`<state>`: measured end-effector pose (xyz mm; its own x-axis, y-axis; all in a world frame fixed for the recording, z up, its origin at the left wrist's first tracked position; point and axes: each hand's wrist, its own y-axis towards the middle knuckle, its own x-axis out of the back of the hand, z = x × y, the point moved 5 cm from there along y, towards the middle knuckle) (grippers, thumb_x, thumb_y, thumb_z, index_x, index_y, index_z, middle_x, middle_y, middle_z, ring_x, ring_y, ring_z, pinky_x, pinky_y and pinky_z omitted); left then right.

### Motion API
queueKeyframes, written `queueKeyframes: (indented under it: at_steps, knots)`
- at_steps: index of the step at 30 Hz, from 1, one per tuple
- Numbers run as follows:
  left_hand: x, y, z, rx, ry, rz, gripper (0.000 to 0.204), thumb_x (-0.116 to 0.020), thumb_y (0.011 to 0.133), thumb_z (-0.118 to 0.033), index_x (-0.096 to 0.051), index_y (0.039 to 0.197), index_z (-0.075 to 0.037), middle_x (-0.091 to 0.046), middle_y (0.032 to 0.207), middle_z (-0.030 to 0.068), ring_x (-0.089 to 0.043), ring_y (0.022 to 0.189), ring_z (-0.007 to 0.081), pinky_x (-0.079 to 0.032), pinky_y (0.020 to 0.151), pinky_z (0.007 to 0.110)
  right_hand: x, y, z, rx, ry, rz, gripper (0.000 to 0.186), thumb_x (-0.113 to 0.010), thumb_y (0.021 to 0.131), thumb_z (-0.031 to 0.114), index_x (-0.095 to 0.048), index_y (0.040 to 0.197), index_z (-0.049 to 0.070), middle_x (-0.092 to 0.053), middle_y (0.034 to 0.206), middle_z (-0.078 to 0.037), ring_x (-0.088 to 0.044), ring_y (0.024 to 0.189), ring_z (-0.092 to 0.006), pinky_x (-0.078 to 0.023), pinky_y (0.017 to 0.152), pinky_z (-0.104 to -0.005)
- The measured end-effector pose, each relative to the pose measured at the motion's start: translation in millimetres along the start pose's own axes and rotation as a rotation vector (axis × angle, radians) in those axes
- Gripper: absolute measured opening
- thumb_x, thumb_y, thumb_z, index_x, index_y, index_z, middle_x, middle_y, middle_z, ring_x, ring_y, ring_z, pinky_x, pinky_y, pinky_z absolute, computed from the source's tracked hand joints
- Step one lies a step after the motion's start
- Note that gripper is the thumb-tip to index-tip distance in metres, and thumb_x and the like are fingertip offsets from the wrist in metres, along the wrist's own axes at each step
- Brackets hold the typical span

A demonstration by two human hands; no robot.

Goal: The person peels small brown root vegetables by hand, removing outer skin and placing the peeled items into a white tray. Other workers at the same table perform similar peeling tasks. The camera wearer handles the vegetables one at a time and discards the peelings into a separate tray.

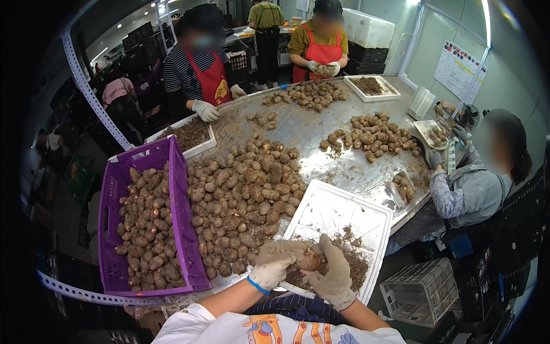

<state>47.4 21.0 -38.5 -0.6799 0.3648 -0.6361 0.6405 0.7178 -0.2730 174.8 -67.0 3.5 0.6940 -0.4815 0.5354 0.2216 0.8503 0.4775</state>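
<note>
My left hand [274, 261] and my right hand [332, 275], both in soiled cream gloves, grip a brown, hairy tuber [309, 260], probably taro, over a white foam tray [326, 209] with dark soil and peelings [356, 255]. To the left of the tray, a large heap of similar tubers [240, 200] lies on the metal table [321, 169]. A purple plastic crate [180, 223] full of tubers stands at the table's left end.
Two co-workers in red aprons [209, 80] [321, 51] stand across the table beside soil trays [192, 135] [372, 86]; another [475, 195] works at the right with a small tray [431, 129]. A white crate [418, 292] sits below at right; metal posts [91, 86] frame the left.
</note>
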Motion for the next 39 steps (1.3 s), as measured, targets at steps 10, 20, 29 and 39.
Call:
queueKeyframes:
  at_steps: [10,20,29,39]
  knots:
    - [-20.3,-1.6,-30.1,-0.359,0.556,0.176,0.031,-0.069,0.076,0.006,-0.066,0.107,0.004,-0.057,0.126,0.0182,-0.061,0.104,0.0221,-0.052,0.088,0.034,2.8,7.0,1.5,0.104,-0.024,0.086,0.089,-0.081,0.062,0.006,-0.037,0.139,-0.006,-0.062,0.103,-0.019,-0.062,0.092,-0.035,-0.051,0.08,-0.041]
    - [7.4,11.3,11.0,0.041,-0.044,0.072,0.018,-0.056,0.093,-0.004,-0.065,0.103,0.008,-0.064,0.11,0.0202,-0.065,0.1,0.0239,-0.057,0.084,0.031,-3.1,0.8,0.1,-0.02,0.206,0.004,0.098,-0.077,0.067,-0.002,-0.023,0.148,-0.002,-0.057,0.108,-0.018,-0.061,0.095,-0.0279,-0.052,0.083,-0.0382]
    - [34.9,8.1,24.9,0.147,-0.097,-0.114,0.029,-0.057,0.093,-0.008,-0.052,0.12,0.002,-0.059,0.111,0.0147,-0.062,0.099,0.0225,-0.057,0.085,0.034,-3.8,-5.5,-31.5,-0.316,0.895,-0.174,0.128,-0.089,0.062,0.012,0.0,0.153,0.007,-0.026,0.147,-0.014,-0.041,0.125,-0.0259,-0.044,0.099,-0.038]
    - [-8.4,-7.8,2.2,0.082,0.012,-0.005,0.035,-0.068,0.08,0.002,-0.059,0.112,0.012,-0.068,0.099,0.0151,-0.067,0.085,0.0187,-0.055,0.079,0.028,-12.5,-13.2,-37.5,-0.304,0.885,-0.144,0.132,-0.09,0.06,0.011,0.004,0.153,0.008,-0.026,0.149,-0.016,-0.045,0.125,-0.0258,-0.045,0.099,-0.0383]
